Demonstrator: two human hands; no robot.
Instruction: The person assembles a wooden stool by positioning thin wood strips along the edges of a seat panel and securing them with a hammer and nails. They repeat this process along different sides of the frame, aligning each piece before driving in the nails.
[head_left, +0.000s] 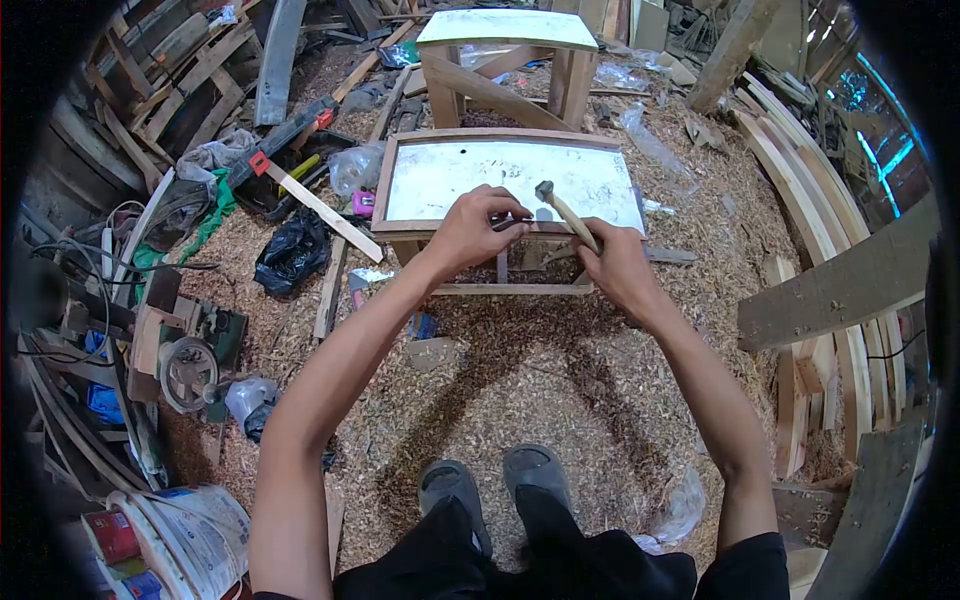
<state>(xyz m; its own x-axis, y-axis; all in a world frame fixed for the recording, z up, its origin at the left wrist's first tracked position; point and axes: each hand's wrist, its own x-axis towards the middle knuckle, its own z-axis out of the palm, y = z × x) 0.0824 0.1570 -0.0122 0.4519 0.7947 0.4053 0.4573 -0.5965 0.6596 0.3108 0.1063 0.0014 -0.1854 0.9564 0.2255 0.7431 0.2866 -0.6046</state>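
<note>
My right hand (614, 264) is closed round the wooden handle of a hammer (570, 216). The hammer's metal head points up and away, over the white panel (445, 185) of a low wooden-framed table. My left hand (474, 230) is at the table's near wooden rail (410, 228), thumb and fingertips pinched together. Something thin and dark shows between those fingertips, too small to name. A short gap separates the hammer head from my left fingers.
A second white-topped wooden stand (508, 28) is behind. Wood shavings (500, 380) cover the floor. At left lie a black plastic bag (292, 252), a saw-like tool with a pale strip (315, 205), a machine with a handwheel (188, 375) and a bucket (200, 530). Curved boards (840, 240) stack at right.
</note>
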